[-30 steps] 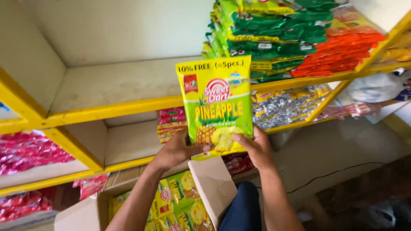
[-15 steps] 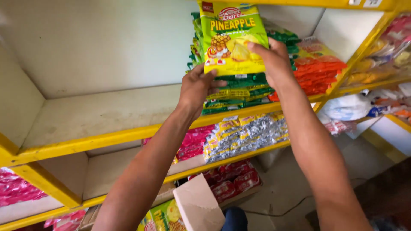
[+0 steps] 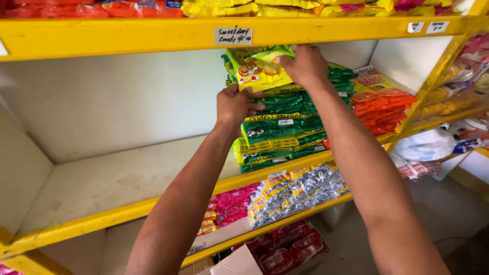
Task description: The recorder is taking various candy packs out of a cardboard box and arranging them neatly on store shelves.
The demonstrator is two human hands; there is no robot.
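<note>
A yellow and green candy packet (image 3: 257, 70) lies flat on top of a stack of green and yellow packets (image 3: 285, 130) on the middle shelf (image 3: 117, 178). My left hand (image 3: 235, 104) grips the packet's near left edge. My right hand (image 3: 304, 63) presses on its right side, close under the upper shelf rail (image 3: 153, 36). Both arms reach up and forward from the lower part of the view.
Orange packets (image 3: 384, 104) are stacked right of the green pile. Silver and pink packets (image 3: 277, 196) fill the shelf below, red ones (image 3: 285, 252) lower still. A cardboard box flap (image 3: 237, 262) shows at the bottom. White bags (image 3: 428, 145) lie at the right.
The packet went from upright in both hands in front of the shelves up onto the green stack, where it now lies flat. My view rose with it.
</note>
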